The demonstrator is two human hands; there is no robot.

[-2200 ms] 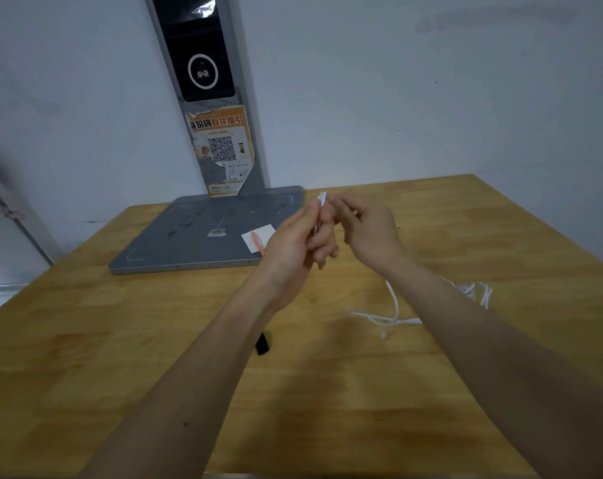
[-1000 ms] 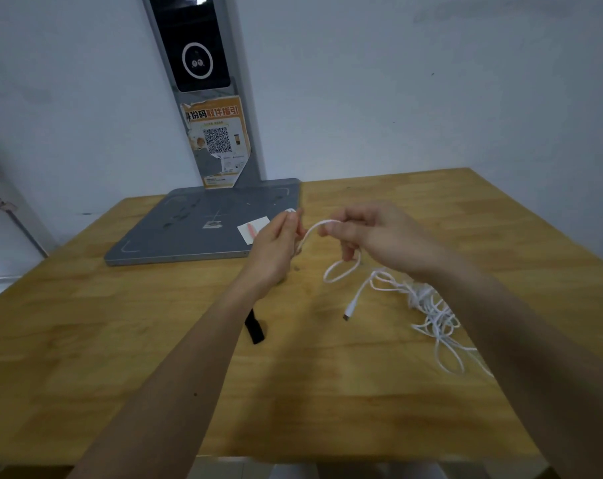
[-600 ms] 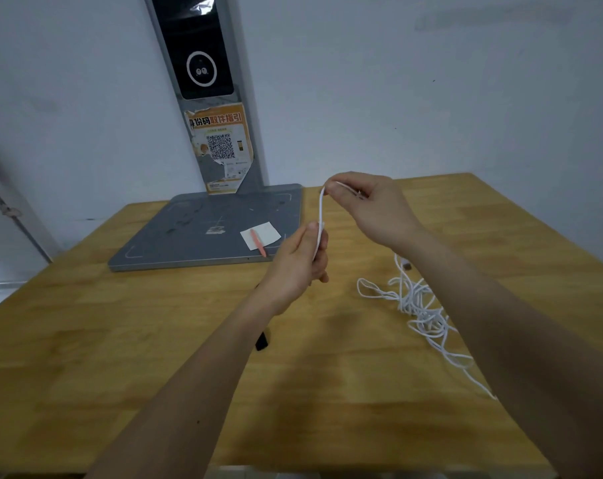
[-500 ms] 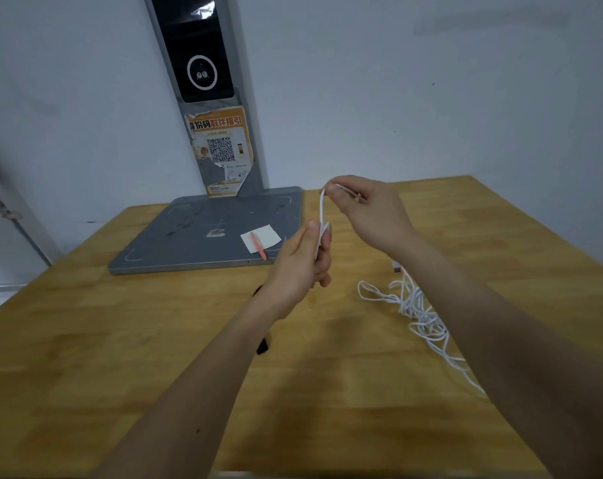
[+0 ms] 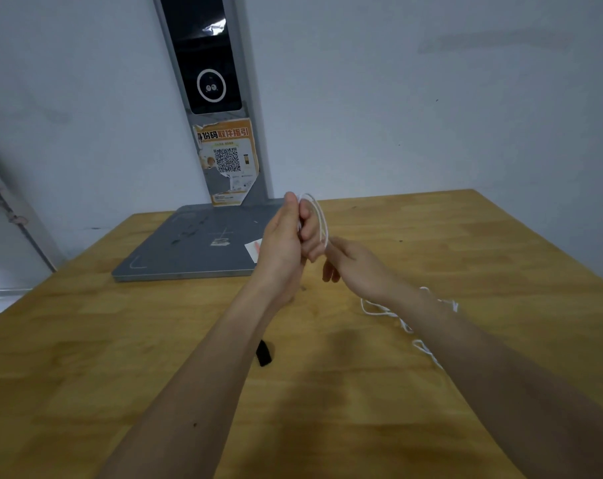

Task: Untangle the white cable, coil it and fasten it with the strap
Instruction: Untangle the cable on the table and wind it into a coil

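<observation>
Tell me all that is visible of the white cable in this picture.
The white cable is thin, round and flexible, plastic by its look. One part forms a small loop held up above the table, pinched in the left hand. From the loop it runs down to the right hand, which guides it. The rest lies loose and tangled on the wooden table, partly hidden behind the right forearm. No plug shows. It is not yet fully coiled, and it does not touch the black strap.
</observation>
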